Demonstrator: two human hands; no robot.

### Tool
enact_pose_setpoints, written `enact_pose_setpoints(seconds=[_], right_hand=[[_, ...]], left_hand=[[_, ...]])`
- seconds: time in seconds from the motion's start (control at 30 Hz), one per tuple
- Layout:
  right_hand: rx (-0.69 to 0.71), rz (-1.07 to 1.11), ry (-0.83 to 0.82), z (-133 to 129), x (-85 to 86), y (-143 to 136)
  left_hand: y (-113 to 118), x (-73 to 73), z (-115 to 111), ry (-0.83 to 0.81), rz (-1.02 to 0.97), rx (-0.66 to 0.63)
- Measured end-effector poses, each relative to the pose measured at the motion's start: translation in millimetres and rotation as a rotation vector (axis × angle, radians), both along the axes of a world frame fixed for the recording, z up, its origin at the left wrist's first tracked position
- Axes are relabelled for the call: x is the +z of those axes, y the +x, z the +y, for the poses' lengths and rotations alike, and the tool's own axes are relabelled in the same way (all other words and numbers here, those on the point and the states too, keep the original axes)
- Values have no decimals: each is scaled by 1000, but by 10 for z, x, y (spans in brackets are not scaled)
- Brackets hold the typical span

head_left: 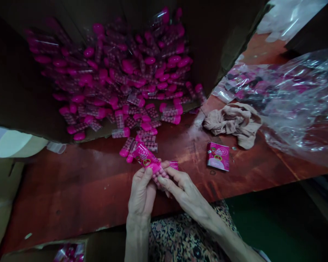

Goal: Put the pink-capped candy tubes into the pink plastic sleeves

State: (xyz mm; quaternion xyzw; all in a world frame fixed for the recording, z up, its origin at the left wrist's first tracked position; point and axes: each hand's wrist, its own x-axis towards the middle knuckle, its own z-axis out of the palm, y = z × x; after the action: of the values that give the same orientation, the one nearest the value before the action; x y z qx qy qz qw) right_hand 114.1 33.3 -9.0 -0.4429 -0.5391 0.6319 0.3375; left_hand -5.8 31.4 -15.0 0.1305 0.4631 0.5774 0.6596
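At the front of the red-brown table, my left hand (142, 187) and my right hand (182, 183) both grip one clear tube of pink balls (159, 175). A printed pink sleeve (146, 155) covers its far end, and my left thumb presses near the sleeve's lower edge. The fingers of my right hand pinch the near end, where the balls show. Partly behind my right fingers lies another pink printed piece (174, 165). Just beyond the held tube, several pink-capped tubes (147, 135) spill onto the table.
A large cardboard box (224, 43) on its side holds many pink-capped tubes (131, 78). To the right are a stack of pink labels (218, 156), a crumpled beige cloth (233, 122) and a clear plastic bag (297, 109). A pale bowl (20, 145) stands left; a lower carton (43, 251) holds shiny pink pieces.
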Motion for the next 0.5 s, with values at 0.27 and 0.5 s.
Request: enact_pose_setpoints(seconds=[0.27, 0.5], right_hand=[[-74, -239, 148, -79, -24, -51], [-30, -49, -34, -18, -13, 84]], left_hand=[[95, 47, -9, -33, 83, 38], [87, 61, -37, 7, 93, -46]])
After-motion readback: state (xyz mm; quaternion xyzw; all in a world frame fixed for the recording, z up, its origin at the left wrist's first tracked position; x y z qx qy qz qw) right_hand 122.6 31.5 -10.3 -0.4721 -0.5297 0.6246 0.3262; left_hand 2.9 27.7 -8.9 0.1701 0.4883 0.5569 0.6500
